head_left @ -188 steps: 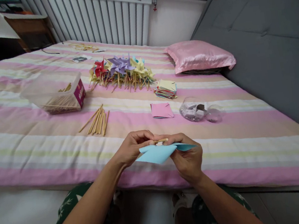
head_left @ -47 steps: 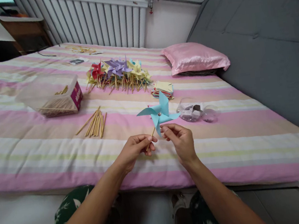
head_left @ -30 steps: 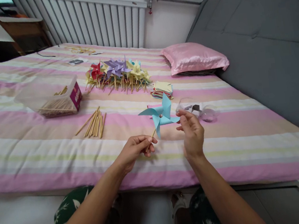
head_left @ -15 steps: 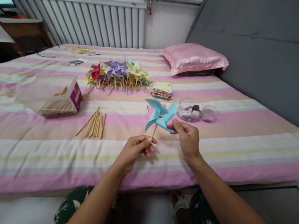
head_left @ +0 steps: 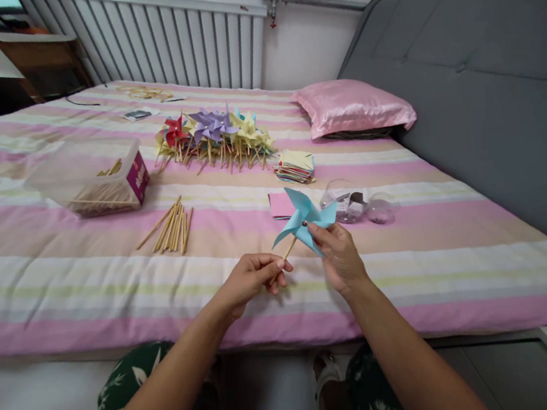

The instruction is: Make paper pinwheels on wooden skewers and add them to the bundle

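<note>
A light blue paper pinwheel (head_left: 307,212) is held up over the front of the bed. My left hand (head_left: 257,277) pinches its wooden stick, fingers closed around it. My right hand (head_left: 339,253) is closed on the pinwheel's head, the thumb pressing near the centre pin and the other fingers mostly behind the paper. Just beyond lie pink paper squares (head_left: 279,205), partly hidden by the blades. Beside them is a stack of coloured paper squares (head_left: 294,166). Loose wooden sticks (head_left: 174,228) lie to the left of my hands.
Finished pinwheels (head_left: 214,135) in several colours lie piled mid-bed. A clear plastic box (head_left: 83,179) with sticks stands at left. Two clear round containers (head_left: 346,202) sit right of the pink squares. A pink pillow (head_left: 356,105) lies near the grey headboard (head_left: 467,65).
My right hand has shifted from a blade's edge to the pinwheel's centre, thumb now near the pin. The pinwheel has moved slightly right and down, uncovering more of the pink squares.
</note>
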A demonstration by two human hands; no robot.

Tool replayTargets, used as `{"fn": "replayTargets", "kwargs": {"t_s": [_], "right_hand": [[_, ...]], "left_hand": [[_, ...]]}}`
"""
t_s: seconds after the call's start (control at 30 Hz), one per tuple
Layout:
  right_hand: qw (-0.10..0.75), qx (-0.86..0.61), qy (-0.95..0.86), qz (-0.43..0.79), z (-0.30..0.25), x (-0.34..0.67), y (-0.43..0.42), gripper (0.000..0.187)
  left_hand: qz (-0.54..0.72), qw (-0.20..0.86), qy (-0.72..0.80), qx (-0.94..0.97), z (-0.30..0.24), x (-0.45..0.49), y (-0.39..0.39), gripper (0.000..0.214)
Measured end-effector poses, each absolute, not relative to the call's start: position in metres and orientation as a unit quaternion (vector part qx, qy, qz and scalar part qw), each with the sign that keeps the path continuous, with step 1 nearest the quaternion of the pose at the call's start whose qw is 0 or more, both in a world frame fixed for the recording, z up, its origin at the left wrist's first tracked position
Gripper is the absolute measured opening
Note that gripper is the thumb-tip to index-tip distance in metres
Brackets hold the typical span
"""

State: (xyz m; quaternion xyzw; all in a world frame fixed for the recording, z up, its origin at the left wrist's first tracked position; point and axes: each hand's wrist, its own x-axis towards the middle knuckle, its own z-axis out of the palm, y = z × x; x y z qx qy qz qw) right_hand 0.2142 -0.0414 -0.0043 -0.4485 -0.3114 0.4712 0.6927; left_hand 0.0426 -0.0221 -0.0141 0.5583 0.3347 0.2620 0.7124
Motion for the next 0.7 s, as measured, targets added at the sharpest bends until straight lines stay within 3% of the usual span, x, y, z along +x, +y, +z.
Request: {"fn": "replayTargets", "kwargs": {"t_s": [0.7], "right_hand": [[0.711,-0.469,-0.276,0.446,-0.0124,0.2126,-0.0391,0.023]], "left_hand": [[0.238,0.709,0.325,0.578,-0.0156,0.0444,-0.024,0.032]]}}
